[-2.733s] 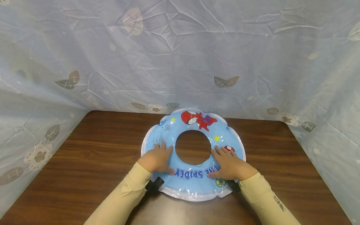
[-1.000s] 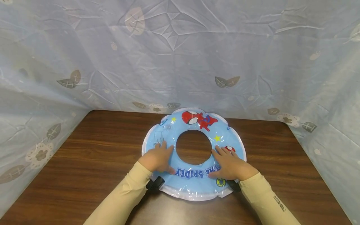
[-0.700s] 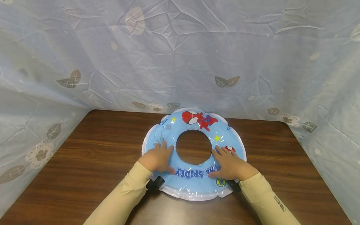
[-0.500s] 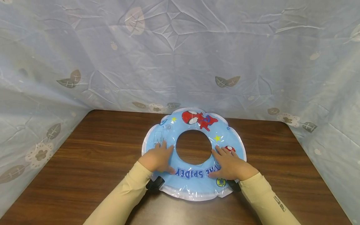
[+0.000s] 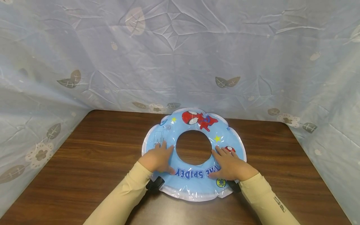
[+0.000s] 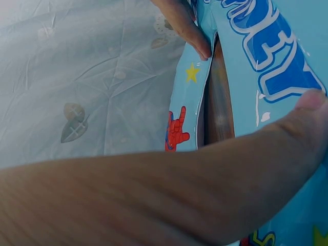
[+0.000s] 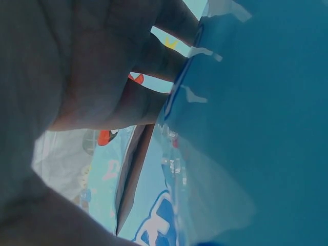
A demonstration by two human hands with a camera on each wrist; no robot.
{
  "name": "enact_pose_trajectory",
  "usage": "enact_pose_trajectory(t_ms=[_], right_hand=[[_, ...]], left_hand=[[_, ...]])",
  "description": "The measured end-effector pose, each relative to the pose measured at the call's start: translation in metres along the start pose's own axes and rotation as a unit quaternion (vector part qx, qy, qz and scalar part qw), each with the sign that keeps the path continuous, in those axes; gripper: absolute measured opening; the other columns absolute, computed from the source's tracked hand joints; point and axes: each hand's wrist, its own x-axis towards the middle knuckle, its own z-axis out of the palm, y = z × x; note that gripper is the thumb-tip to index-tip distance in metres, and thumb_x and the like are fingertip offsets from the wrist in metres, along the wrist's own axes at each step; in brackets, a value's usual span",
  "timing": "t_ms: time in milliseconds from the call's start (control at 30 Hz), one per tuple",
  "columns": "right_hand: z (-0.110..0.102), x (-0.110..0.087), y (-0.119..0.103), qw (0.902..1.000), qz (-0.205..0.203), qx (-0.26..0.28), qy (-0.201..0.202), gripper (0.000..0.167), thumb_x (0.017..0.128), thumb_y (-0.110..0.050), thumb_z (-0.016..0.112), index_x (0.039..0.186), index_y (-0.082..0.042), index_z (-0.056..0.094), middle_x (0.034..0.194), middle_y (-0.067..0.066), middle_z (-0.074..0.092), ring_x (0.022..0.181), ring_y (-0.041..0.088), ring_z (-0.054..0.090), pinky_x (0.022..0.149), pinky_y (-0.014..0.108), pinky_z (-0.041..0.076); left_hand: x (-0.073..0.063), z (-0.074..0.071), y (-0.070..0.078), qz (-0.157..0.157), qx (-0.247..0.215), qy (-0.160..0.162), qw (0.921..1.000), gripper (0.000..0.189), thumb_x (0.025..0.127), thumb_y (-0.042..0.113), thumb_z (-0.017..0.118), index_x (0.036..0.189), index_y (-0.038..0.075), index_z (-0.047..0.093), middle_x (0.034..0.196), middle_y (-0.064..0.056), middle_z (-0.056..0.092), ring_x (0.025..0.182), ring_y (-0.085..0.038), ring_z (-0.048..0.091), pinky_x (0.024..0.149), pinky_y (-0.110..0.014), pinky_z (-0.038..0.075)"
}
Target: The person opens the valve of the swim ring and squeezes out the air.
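A light-blue inflatable swim ring [image 5: 194,187] with a scalloped white edge, printed with a red cartoon figure, yellow stars and blue lettering, lies on the table. My left hand [image 5: 158,158] rests on its left side, fingers spread and thumb toward the lettering. On the opposite side my right hand [image 5: 231,164] lies with fingers spread, their tips near the central hole. In the left wrist view the left thumb [image 6: 308,102] touches the ring beside the letters. The right wrist view shows the right fingers [image 7: 146,105] straight against the blue plastic. A small valve [image 5: 168,127] shows at the ring's upper left.
The brown wood-grain table [image 5: 107,150] runs back to a grey-blue leaf-patterned cloth [image 5: 174,62] that hangs behind and along both sides. The ring's far edge lies close to the back cloth. A black wrist-camera mount [image 5: 155,183] sits under the left wrist.
The view shifts very slightly between the oldest frame and the later ones. Both hands and the swim ring stay in place.
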Motion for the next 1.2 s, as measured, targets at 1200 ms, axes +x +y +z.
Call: enact_pose_trajectory(t_ms=[1200], right_hand=[[0.0032, 0.0004, 0.0010, 1.0000, 0.009, 0.000, 0.003, 0.101, 0.081, -0.052, 0.082, 0.157, -0.001, 0.039, 0.165, 0.024, 0.030, 0.153, 0.049, 0.022, 0.119, 0.070, 0.019]], left_hand=[[0.0003, 0.0019, -0.0021, 0.004, 0.000, 0.002, 1.0000, 0.100, 0.083, 0.051, 0.084, 0.159, 0.006, 0.038, 0.165, -0.030, 0.025, 0.151, -0.053, 0.024, 0.116, -0.061, 0.036]])
